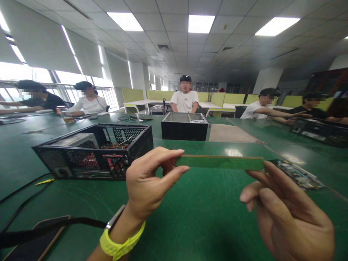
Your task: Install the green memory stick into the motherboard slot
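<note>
A green memory stick [223, 162] is held level above the green table, its thin edge with a small notch facing up. My left hand [152, 177], with a yellow watch strap on its wrist, pinches the left end between thumb and fingers. At the other end, my right hand [288, 206] has its upper fingers against the stick, while its thumb and other fingers curl below. Behind my left hand stands an open black computer case [141, 152] with a power supply and cables inside. A circuit board [296, 174] lies beyond my right hand, partly hidden by it.
Across the green table [190, 217], a person [186, 99] sits behind another open computer case [185, 130]. More people sit on both sides. Black cables [20, 208] and a flat dark object [40, 239] lie at lower left; a cup [67, 116] stands farther back.
</note>
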The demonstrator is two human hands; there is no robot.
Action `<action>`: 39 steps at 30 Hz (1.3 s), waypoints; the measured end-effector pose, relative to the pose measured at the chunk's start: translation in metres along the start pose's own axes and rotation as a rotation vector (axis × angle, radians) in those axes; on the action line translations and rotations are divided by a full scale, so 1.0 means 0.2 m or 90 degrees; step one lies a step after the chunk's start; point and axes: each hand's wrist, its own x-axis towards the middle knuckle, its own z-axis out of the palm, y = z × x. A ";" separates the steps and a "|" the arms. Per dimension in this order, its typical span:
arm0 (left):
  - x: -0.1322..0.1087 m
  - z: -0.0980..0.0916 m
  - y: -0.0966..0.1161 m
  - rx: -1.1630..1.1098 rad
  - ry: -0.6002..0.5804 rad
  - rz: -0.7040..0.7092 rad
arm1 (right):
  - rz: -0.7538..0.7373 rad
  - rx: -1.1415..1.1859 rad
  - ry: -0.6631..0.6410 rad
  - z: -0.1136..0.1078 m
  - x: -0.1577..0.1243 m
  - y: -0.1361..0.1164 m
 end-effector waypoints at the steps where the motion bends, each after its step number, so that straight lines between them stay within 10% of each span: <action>1: 0.00 0.00 0.00 -0.003 -0.004 -0.003 | -0.005 0.003 -0.007 0.00 0.00 0.00; 23: -0.06 0.09 0.01 -0.166 0.152 -0.119 | -0.049 0.070 -0.223 0.06 -0.07 0.04; 39: -0.28 0.34 0.16 -0.327 -0.005 -0.089 | -0.070 0.129 -0.116 0.03 0.04 0.03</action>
